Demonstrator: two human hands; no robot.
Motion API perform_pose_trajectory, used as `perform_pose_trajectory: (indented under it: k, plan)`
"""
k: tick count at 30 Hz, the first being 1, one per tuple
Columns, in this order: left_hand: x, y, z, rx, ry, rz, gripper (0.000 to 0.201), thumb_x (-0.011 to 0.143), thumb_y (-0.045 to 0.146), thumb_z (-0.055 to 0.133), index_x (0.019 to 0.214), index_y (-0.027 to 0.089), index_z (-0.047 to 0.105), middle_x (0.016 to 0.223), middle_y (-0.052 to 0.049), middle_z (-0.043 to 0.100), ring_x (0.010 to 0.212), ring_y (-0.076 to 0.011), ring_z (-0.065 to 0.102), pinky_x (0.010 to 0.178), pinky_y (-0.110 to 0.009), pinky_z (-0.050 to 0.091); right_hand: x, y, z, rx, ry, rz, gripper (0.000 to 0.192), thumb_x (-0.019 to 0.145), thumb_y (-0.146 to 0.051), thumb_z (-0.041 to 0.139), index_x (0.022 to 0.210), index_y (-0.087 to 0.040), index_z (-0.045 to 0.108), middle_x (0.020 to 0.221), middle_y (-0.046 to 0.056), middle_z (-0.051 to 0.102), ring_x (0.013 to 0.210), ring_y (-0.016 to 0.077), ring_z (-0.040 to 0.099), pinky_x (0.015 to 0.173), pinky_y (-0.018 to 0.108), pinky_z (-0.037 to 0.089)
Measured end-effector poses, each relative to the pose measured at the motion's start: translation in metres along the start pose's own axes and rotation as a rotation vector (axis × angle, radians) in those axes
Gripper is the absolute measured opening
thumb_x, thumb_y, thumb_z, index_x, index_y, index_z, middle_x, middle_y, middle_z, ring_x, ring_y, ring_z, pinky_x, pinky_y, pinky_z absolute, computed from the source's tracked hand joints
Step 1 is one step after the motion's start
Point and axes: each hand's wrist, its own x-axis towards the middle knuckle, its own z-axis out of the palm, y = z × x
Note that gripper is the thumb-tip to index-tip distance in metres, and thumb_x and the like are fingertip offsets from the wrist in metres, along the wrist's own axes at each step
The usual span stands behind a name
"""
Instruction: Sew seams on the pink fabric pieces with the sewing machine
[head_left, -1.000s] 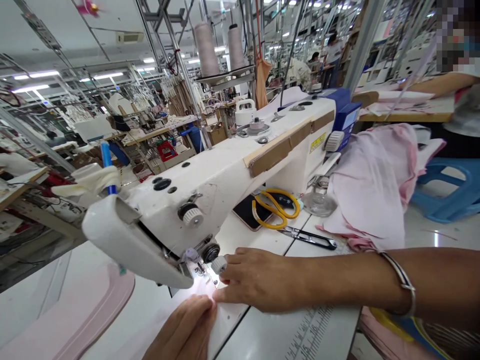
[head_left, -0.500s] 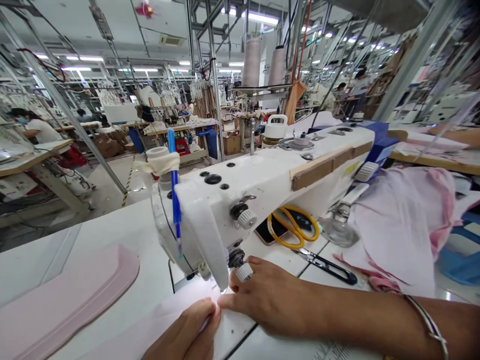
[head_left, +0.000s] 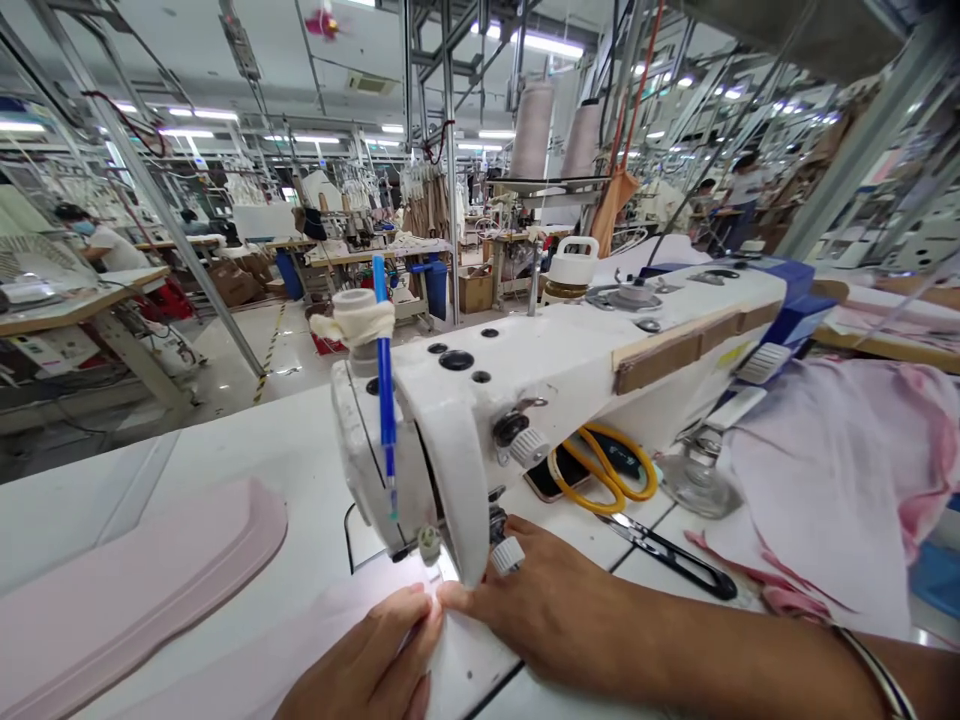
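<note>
A white sewing machine (head_left: 555,370) stands before me, its lit needle area just beyond my fingertips. My left hand (head_left: 367,655) has its fingers pressed together on a pale pink piece of fabric (head_left: 315,630) close to the needle. From the right, my right hand (head_left: 551,600) reaches in under the machine head, thumb tip meeting the left fingertips at the fabric's edge. The machine head and its white knob (head_left: 508,555) cover some of the right fingers. A larger pink fabric panel (head_left: 165,570) with a stitched curved border lies flat on the left of the table.
Yellow-handled scissors (head_left: 607,470), a phone (head_left: 551,480) and a black-handled tool (head_left: 675,555) lie behind my right arm. Pink fabric (head_left: 840,460) is heaped at right. A blue pen (head_left: 385,390) is strapped to the machine head. Thread cones (head_left: 534,130) stand behind; people work farther off.
The view has turned slightly left, so the machine and background sit farther right in the picture. Both hands stay together by the needle, with only a slight shift in the fingers.
</note>
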Motion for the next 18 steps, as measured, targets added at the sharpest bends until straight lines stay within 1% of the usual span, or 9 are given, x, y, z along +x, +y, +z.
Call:
perform_pose_trajectory:
  k: [4,7,9,11,14,16,18]
  plan:
    - [0.006,-0.001,-0.006,0.067,-0.038,0.023,0.035,0.091,0.015,0.036,0.118,0.013,0.059,0.115,-0.003,0.068,0.101,-0.0094,0.067,0.094,-0.015,0.046,0.002,-0.001,-0.001,0.011,0.006,0.009,0.026,0.09,-0.015,0.049,0.115,-0.017,0.053,0.092,0.008,0.064,0.095,0.0219,0.054,0.089,0.037,0.04]
    - [0.012,-0.01,-0.018,0.063,-0.042,0.125,0.034,0.091,0.014,0.037,0.111,0.012,0.064,0.113,-0.002,0.07,0.1,-0.0088,0.067,0.094,-0.012,0.044,0.003,-0.004,-0.001,0.025,-0.015,0.018,0.025,0.09,-0.014,0.048,0.114,-0.018,0.053,0.092,0.007,0.063,0.096,0.0223,0.053,0.09,0.038,0.039]
    - [0.015,-0.019,-0.028,0.004,-0.092,0.169,0.033,0.087,0.013,0.041,0.108,0.014,0.066,0.114,-0.001,0.069,0.101,-0.0085,0.067,0.095,-0.012,0.042,0.002,-0.006,-0.001,0.027,-0.022,0.024,0.023,0.09,-0.014,0.048,0.112,-0.018,0.053,0.093,0.007,0.062,0.094,0.0222,0.053,0.089,0.037,0.038]
    - [0.014,-0.028,-0.036,-0.115,-0.166,0.148,0.036,0.085,0.013,0.044,0.115,0.018,0.064,0.119,0.001,0.067,0.104,-0.0075,0.065,0.094,-0.01,0.04,0.002,-0.007,-0.001,0.028,-0.024,0.023,0.023,0.091,-0.015,0.048,0.114,-0.018,0.053,0.093,0.007,0.061,0.092,0.022,0.052,0.086,0.036,0.039]
    - [0.011,-0.038,-0.042,-0.254,-0.249,0.11,0.044,0.085,0.013,0.046,0.125,0.023,0.056,0.127,0.005,0.061,0.106,-0.0064,0.064,0.091,-0.01,0.043,0.001,-0.008,-0.001,0.021,-0.025,0.012,0.026,0.092,-0.014,0.047,0.118,-0.018,0.051,0.091,0.005,0.061,0.087,0.0215,0.05,0.082,0.035,0.038]
    - [0.009,-0.042,-0.043,-0.291,-0.271,0.093,0.042,0.085,0.014,0.047,0.124,0.025,0.057,0.126,0.007,0.062,0.106,-0.0061,0.064,0.091,-0.011,0.043,0.001,-0.007,0.0,0.022,-0.017,0.012,0.025,0.092,-0.013,0.047,0.115,-0.019,0.052,0.087,0.005,0.06,0.084,0.0206,0.05,0.081,0.035,0.037]
    - [0.008,-0.041,-0.042,-0.293,-0.272,0.036,0.033,0.089,0.021,0.049,0.12,0.028,0.06,0.123,0.008,0.064,0.105,-0.0058,0.064,0.091,-0.012,0.043,0.001,-0.006,0.002,0.033,0.002,0.019,0.022,0.092,-0.012,0.046,0.112,-0.019,0.053,0.086,0.004,0.06,0.082,0.0197,0.049,0.081,0.034,0.036]
